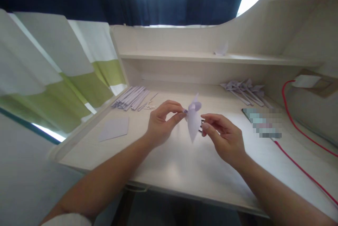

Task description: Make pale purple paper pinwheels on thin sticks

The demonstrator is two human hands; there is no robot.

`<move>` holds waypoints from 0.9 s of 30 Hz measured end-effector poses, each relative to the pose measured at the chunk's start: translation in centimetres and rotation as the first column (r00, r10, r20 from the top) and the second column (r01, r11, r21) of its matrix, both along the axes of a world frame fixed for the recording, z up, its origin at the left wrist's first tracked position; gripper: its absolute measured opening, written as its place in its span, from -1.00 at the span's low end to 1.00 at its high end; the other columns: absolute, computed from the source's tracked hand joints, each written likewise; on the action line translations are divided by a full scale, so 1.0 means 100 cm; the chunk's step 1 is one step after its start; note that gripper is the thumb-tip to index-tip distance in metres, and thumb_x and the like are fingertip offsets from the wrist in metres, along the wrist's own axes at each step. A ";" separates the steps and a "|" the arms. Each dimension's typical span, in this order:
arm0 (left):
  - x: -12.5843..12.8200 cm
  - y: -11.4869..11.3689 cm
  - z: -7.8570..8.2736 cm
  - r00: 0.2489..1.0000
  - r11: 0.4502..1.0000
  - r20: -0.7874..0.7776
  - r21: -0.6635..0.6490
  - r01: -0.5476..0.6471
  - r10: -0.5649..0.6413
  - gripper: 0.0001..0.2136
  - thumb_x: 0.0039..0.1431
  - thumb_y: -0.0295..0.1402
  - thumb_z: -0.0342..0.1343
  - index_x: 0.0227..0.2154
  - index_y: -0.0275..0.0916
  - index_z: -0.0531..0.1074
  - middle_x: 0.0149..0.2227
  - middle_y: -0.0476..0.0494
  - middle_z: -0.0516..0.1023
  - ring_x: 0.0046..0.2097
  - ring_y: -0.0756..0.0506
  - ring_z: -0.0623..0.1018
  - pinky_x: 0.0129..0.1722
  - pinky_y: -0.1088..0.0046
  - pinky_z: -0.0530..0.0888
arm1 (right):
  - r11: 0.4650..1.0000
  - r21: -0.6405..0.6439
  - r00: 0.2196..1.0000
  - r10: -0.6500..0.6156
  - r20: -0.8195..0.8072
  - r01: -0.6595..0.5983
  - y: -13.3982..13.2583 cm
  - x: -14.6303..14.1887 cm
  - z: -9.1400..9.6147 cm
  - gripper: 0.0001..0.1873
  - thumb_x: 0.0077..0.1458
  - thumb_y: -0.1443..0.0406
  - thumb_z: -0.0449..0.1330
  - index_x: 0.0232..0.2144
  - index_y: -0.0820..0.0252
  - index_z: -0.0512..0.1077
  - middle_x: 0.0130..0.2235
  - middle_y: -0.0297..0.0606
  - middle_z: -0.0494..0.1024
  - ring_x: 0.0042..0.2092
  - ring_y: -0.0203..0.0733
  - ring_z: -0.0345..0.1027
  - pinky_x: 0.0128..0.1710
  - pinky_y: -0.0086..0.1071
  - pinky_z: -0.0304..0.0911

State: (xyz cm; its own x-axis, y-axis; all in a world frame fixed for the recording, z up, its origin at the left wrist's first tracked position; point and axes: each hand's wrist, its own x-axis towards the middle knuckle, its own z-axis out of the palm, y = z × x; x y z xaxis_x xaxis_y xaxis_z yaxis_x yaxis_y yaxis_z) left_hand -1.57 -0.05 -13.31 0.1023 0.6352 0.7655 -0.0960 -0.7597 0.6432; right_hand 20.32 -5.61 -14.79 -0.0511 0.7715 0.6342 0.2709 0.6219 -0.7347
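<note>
Head view. White paper pinwheel [194, 125], smooth curled vanes tapering to points, raised above the pale wood-grain desk [169, 169] just off centre toward 4 o'clock. Left hand [164, 122], at 7 o'clock, has thumb and forefinger clamped on a small rolled paper end [185, 111] at the pinwheel's side. Right hand [224, 136], at 4 o'clock, curls its fingers by a small dark-edged piece [200, 127], partly hidden; cannot tell whether they are clamped on it.

At 9 o'clock, a pile of flat, narrow paper strips [132, 98]; thin pale loops [150, 106] nearer centre. At 8, a flat paper sheet [114, 128], straight-edged. At 3, pointed paper pinwheels on sticks [245, 90], heaped. Just past 3, a blurred phone [264, 123]; beside it, smooth red cable [298, 165].
</note>
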 end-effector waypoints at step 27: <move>-0.002 0.042 -0.030 0.988 0.768 0.156 -0.633 0.097 0.003 -0.66 0.10 -0.05 0.32 -0.28 -0.26 0.63 -0.39 -0.09 0.57 -0.40 -0.04 0.53 -0.37 0.44 0.42 | 0.929 -0.360 0.985 -0.017 0.174 0.080 0.034 0.006 -0.017 -0.65 0.27 0.06 0.19 -0.21 0.19 0.62 -0.41 -0.25 0.62 -0.38 -0.14 0.48 -0.34 -0.30 0.34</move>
State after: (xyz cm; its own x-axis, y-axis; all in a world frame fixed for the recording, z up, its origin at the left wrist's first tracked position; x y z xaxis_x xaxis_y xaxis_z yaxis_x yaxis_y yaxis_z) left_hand -1.76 4.19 -16.30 0.0694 0.9784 0.1947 -0.2474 -0.1722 0.9535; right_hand 20.89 -2.21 -16.48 -0.0872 0.9517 0.2944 0.4305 0.3025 -0.8504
